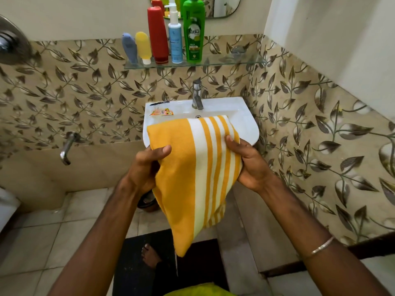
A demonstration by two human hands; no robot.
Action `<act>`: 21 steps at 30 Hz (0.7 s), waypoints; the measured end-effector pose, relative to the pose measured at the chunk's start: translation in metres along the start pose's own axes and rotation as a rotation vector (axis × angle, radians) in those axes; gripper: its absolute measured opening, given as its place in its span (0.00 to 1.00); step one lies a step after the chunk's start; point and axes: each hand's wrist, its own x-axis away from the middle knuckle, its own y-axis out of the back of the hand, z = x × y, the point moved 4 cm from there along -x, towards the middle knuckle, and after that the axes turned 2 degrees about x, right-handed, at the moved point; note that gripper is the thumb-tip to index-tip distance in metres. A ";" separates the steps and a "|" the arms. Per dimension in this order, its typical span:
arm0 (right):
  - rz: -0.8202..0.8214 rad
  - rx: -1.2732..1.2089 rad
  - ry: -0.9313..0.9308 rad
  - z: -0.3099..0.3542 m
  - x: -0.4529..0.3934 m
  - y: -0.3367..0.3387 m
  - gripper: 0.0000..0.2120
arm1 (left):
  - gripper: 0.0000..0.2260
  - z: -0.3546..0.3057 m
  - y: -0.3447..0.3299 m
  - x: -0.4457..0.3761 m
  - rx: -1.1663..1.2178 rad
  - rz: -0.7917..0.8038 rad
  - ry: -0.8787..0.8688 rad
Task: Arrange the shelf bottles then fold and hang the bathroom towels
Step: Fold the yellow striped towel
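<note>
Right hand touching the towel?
Touching. Head view: right hand grips the striped towel's edge, thumb pressed on its front; left hand grips the opposite edge.

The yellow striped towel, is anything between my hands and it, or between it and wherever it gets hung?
Nothing is between them: the left hand and right hand already grip the towel at its two sides, above the front of the sink. No towel rail or hook shows in this view, so that path cannot be judged.
</note>
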 end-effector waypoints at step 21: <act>-0.119 -0.099 0.004 -0.001 0.004 0.031 0.18 | 0.39 0.011 -0.011 -0.009 -0.087 -0.137 -0.015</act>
